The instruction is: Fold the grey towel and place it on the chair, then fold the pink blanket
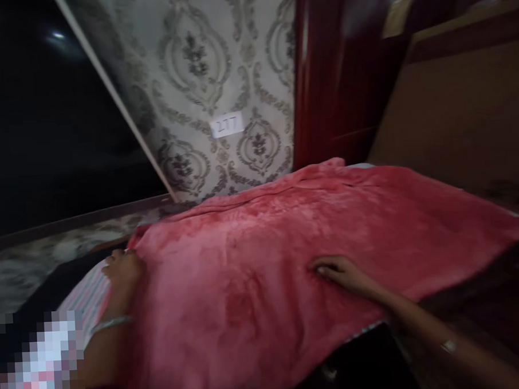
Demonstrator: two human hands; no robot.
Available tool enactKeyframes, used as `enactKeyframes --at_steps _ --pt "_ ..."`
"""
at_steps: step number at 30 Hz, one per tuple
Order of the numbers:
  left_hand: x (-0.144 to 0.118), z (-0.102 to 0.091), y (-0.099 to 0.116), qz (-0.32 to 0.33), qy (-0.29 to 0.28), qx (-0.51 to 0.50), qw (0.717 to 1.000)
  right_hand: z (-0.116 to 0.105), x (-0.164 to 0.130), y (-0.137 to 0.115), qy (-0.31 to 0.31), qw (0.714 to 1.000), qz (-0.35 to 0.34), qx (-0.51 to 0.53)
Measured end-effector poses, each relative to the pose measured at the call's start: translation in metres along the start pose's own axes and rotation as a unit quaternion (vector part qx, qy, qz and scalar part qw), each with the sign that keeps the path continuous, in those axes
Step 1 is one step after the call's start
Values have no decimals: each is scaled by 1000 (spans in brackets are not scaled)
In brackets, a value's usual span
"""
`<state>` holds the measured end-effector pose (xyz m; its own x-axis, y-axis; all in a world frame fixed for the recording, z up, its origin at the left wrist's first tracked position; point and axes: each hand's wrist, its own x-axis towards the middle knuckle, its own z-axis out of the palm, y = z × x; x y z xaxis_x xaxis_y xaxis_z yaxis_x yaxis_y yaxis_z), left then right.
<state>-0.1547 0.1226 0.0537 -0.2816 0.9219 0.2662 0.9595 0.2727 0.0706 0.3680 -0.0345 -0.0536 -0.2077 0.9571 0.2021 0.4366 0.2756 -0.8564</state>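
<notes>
A pink plush blanket [254,263] lies spread over a low surface, with soft folds in its near middle and a bunched ridge along its far edge. My left hand [124,272] is at the blanket's left edge, its fingers curled onto the fabric. On the blanket's right-centre part, my right hand [342,271] is closed, with its fingertips in the pile beside some creases. Both hands are somewhat blurred. A striped white cloth [85,296] shows from under the blanket by my left wrist.
Patterned wallpaper [193,60] with a paper label [227,125] reading 277 rises behind. A large dark panel [53,112] stands at left, a dark red wooden door or cabinet [335,71] beyond, and a brown board [470,99] at right. A dark object [357,362] sits at the near edge.
</notes>
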Motion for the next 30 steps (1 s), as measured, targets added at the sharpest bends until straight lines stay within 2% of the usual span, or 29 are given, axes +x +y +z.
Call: enactKeyframes --at_steps 3,7,10,13,15,18,21,24,30 --pt "7 9 72 157 -19 -9 987 -8 18 -5 34 997 -49 -41" --pt "-15 27 200 326 -69 -48 942 -36 40 4 102 989 -31 -103" --pt "-47 38 284 400 -95 -57 910 -82 48 25 170 975 26 -140" --pt "-75 52 333 410 -86 -48 907 -153 49 52 263 940 114 -187" --pt "-88 65 347 410 -72 -33 909 -208 46 69 327 903 174 -217" --pt "-94 82 350 417 -45 -23 908 -283 42 88 400 845 247 -253" --pt "-92 89 346 419 -49 -18 907 -335 48 102 431 810 287 -276" --pt "-88 92 344 420 -65 -7 905 -363 68 117 426 804 294 -293" --pt "-84 105 340 412 -69 7 908 -390 119 152 357 825 302 -317"
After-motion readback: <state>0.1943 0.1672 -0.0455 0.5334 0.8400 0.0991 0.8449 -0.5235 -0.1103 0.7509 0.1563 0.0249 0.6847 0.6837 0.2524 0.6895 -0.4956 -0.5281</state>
